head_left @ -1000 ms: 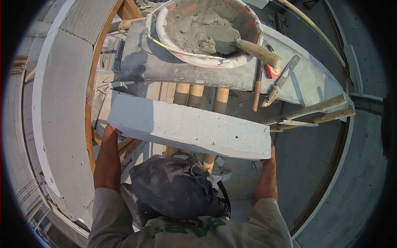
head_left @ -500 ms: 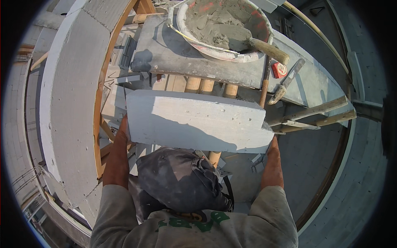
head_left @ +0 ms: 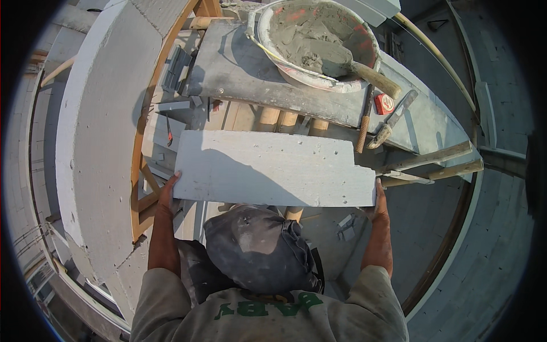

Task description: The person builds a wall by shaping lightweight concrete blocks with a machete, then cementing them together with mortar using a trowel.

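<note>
I hold a long pale grey lightweight concrete block (head_left: 273, 168) across in front of my body, one broad face turned up. A notch is broken out of its far right corner. My left hand (head_left: 170, 185) grips the left end, its thumb on the edge and the other fingers mostly hidden beneath. At the right end my right hand (head_left: 378, 199) clasps the block the same way. Beyond the block, a white bucket (head_left: 322, 85) of wet grey mortar (head_left: 310, 37) stands on a dark board (head_left: 233, 80). A wooden-handled tool (head_left: 376, 78) rests in the mortar.
A block wall (head_left: 97, 142) with an orange-brown wooden frame (head_left: 139, 171) rises at my left. On the board's right lie a red tape measure (head_left: 384, 104), a knife-like tool (head_left: 393, 119) and a rod-handled tool (head_left: 363, 128). Wooden poles (head_left: 433, 157) jut out at right.
The block has tilted so its broad face shows more fully and its far side no longer shows. Both hands are more visible at its ends. The view has shifted slightly.
</note>
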The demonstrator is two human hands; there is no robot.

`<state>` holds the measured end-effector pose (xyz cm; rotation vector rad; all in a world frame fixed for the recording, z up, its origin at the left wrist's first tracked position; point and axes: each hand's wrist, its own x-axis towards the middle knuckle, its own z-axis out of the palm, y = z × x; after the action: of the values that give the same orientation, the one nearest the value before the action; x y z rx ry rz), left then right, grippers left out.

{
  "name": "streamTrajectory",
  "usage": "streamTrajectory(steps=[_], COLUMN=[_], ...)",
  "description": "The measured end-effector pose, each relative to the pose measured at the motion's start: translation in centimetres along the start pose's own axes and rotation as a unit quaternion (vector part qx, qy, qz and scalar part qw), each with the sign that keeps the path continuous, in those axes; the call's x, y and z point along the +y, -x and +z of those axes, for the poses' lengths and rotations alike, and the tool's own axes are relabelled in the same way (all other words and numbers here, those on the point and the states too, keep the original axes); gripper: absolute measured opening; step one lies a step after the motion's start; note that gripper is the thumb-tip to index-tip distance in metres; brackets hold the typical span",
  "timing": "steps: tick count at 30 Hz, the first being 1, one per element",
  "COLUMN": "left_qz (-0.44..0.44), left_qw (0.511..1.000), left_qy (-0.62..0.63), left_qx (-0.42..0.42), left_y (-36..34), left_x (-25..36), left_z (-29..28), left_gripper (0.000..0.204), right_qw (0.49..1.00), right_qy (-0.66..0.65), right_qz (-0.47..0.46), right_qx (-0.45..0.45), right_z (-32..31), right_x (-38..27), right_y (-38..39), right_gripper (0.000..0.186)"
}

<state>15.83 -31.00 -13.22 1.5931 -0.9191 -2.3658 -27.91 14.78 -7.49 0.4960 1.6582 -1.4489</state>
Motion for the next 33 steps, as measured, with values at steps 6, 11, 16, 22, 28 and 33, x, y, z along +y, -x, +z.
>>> streamTrajectory(steps=[6, 11, 16, 22, 28, 33], left_qz=[-0.035, -0.021, 0.118, 0.147, 0.384, 0.346], left_qw=[0.990, 0.981, 0.877, 0.786, 0.569, 0.500], left_qy=[-0.109, -0.194, -0.436, -0.549, -0.721, -0.791], left_qx=[0.079, 0.019, 0.165, 0.244, 0.091, 0.064], left_y=[4.0, 5.6, 1.2, 2.2, 8.8, 8.0], left_x=[7.6, 9.7, 10.0, 10.6, 9.8, 11.3], left_z=[5.4, 4.9, 5.8, 7.6, 9.1, 9.5], left_gripper=[0.070, 0.063, 0.077, 0.079, 0.094, 0.113], right_qw=[0.992, 0.956, 0.944, 0.769, 0.492, 0.454], right_qy=[0.114, 0.250, 0.310, 0.619, 0.740, 0.775], right_qz=[0.035, 0.140, -0.010, -0.042, -0.457, -0.439], right_qx=[0.035, 0.067, 0.112, 0.156, -0.038, -0.025], right_z=[1.7, 5.6, 1.1, 2.7, 12.5, 12.3], right_x=[-5.6, -10.6, -10.3, -13.0, -9.5, -7.5], right_y=[3.7, 5.9, -4.2, -5.3, 9.1, 7.2], right_gripper=[0.072, 0.067, 0.068, 0.081, 0.104, 0.123])
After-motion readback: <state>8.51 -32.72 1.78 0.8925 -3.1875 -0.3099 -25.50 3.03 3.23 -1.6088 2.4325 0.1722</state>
